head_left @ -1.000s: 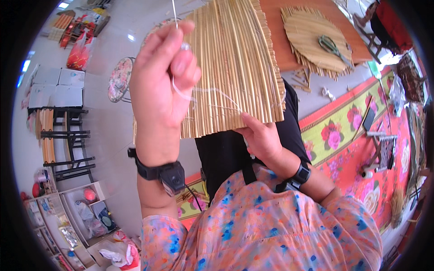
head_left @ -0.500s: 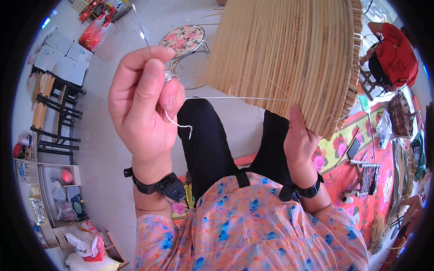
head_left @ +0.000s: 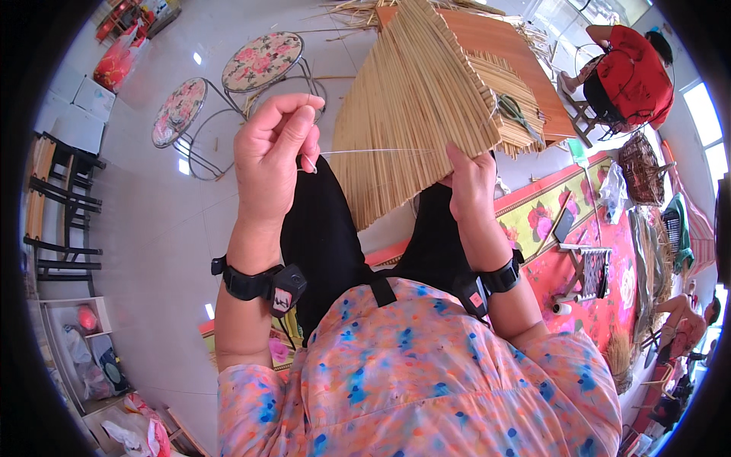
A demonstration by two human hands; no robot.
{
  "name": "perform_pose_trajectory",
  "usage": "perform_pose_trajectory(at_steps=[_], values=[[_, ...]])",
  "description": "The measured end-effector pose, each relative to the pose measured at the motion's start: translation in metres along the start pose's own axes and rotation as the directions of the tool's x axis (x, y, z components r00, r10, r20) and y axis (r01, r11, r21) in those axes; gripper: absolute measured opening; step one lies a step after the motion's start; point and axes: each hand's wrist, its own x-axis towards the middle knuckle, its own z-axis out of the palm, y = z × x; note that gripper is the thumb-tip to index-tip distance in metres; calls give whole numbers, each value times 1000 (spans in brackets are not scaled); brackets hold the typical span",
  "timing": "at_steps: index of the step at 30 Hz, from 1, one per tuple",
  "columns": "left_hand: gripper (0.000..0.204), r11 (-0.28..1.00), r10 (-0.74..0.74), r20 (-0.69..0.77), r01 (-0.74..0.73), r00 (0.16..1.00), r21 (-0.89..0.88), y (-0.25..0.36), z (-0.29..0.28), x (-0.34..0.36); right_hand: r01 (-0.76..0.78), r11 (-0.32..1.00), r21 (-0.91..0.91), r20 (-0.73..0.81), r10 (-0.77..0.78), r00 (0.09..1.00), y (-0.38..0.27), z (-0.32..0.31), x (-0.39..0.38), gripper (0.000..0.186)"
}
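Note:
My left hand [head_left: 276, 156] is closed in a pinch at the left, raised above my lap. A threaded needle is in its fingers, though little of the needle shows. White thread [head_left: 365, 151] runs nearly level from this hand across to a panel of straw stalks [head_left: 403, 114] sewn side by side. My right hand [head_left: 470, 181] grips the panel's lower right edge, thumb on top. Tilted over my knees, the panel fans out toward the far side. A short thread end hangs below my left fingers.
Beyond the panel, an orange-brown table [head_left: 495, 42] bears another straw piece [head_left: 502, 72] and scissors [head_left: 518, 114]. Two flowered stools [head_left: 263, 61] stand far left. A person in red [head_left: 632, 80] sits far right. A wicker basket [head_left: 642, 169] and small folding stool [head_left: 585, 273] are at right.
The straw panel has tilted and swung lower and leftward, with my right hand still on it. The needle no longer sticks up plainly from my left fingers. The view has shifted, showing the table.

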Motion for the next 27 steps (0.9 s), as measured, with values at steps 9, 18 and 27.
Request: perform_pose_trajectory(at_steps=[9,18,27], values=[[19,999,43,-101,-43,994,1,4,-12,15,267,839,-475,210,-187,960,-41,16,24,29],[27,989,132,-155,-141,979,-45,-1,-41,37,197,885,-422,329,-53,943,-70,37,8,27],[36,964,172,-67,-182,983,-193,10,-88,78,380,698,-607,346,-199,917,-63,55,5,15]])
